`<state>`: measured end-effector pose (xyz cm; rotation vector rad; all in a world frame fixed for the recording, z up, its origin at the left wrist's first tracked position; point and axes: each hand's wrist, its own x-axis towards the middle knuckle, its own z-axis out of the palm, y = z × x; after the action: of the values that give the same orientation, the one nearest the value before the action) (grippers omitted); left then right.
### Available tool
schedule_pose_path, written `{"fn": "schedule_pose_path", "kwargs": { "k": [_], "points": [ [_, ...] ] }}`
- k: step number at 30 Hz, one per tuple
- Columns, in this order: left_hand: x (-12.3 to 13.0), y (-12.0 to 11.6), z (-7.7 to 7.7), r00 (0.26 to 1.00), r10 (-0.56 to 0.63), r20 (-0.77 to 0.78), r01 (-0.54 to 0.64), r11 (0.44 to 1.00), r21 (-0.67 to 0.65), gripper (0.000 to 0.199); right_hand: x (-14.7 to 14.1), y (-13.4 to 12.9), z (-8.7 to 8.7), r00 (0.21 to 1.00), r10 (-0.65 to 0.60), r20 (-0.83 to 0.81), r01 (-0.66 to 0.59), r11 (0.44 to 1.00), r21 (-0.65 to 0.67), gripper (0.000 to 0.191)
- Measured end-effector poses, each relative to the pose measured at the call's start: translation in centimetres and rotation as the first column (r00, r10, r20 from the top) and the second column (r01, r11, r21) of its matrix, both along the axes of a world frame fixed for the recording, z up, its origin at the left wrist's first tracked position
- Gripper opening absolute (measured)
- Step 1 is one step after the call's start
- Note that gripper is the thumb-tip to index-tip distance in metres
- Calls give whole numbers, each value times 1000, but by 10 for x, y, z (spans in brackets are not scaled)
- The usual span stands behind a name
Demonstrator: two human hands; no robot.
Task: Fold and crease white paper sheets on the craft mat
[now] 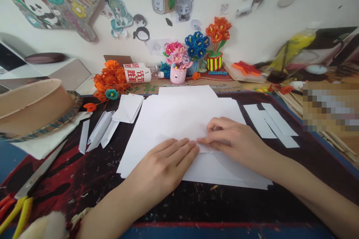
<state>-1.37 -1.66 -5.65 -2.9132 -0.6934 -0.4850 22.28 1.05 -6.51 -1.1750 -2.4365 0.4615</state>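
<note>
A white sheet of paper (183, 108) lies on top of a loose stack of white paper (135, 145), its far edge sticking out beyond the stack. My left hand (165, 162) rests flat on the sheet near its front edge, fingers stretched out and side by side. Beside those fingertips, my right hand (238, 140) pinches that front edge between thumb and forefinger, its other fingers curled. Part of the edge is hidden under my fingers.
Scissors (35, 171) with red and yellow handles lie at the left, near folded paper pieces (101, 129) and a round basket (36, 104). Cut paper strips (269, 123) lie at the right. Craft flowers in small pots (178, 74) stand along the wall.
</note>
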Motion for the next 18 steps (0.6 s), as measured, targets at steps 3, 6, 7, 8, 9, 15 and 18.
{"fn": "schedule_pose_path", "kwargs": {
  "k": [3, 6, 7, 8, 9, 15, 18],
  "points": [
    [-1, 0, -1, 1000, 15, 19, -15, 1000, -6, 37, 0, 0, 0, 1000, 4, 4, -4, 1000, -4, 22],
    [-3, 1, -1, 998, 21, 59, -21, 1000, -6, 36, 0, 0, 1, 1000, 2, 1, -2, 1000, -15, 22],
    [-4, 1, -1, 997, 23, 70, -23, 1000, -7, 36, 0, 0, 2, 1000, 0, 0, 0, 1000, -16, 22],
    [-4, 1, -1, 997, 25, 75, -24, 1000, -9, 36, 0, 0, 2, 1000, -1, -1, 1, 1000, -14, 22],
    [-5, 2, -1, 997, 26, 75, -26, 1000, -11, 37, 0, -1, 2, 1000, -2, -2, 2, 1000, -11, 22],
    [-6, 1, -4, 998, 19, 60, -18, 1000, -14, 38, 0, 0, 4, 1000, 4, -8, -4, 1000, -21, 21],
    [-5, 0, -10, 997, 30, 68, -31, 999, 19, 37, 0, 0, 3, 1000, 7, -15, -8, 1000, -27, 21]
  ]
}}
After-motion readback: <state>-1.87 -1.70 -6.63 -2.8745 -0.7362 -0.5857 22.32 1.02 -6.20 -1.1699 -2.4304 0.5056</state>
